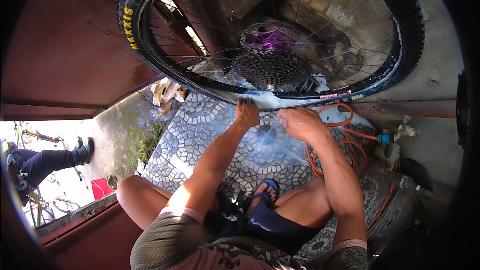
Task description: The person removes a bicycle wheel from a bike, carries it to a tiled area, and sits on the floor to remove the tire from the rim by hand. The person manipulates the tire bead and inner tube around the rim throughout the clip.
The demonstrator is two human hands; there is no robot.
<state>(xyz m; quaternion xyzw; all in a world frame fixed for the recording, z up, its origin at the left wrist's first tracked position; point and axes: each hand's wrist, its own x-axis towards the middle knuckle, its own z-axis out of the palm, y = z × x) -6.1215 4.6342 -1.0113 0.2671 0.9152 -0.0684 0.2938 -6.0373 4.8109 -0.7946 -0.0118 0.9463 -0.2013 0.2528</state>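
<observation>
A bicycle wheel with a black knobby tire (412, 30) stands in front of me, filling the upper middle. Its hub (271, 40) is purple, with a brake disc beside it and a dark cassette (272, 70) on the side nearer me. At the lowest part of the wheel, a milky white patch (265, 101) shows along the tire and rim. My left hand (246, 113) has its fingers curled over the tire edge, just left of that patch. On the patch's right, my right hand (303, 123) is closed at the tire's edge, its fingertips partly hidden. No tool shows in either hand.
An orange hose (350, 145) lies coiled on the right, near a valve fitting (402, 131) by the wall. Stone-patterned flooring (210, 125) lies below the wheel. A reddish metal panel (65, 45) stands at left; beyond it are another person's legs (55, 160) and a red container (101, 188).
</observation>
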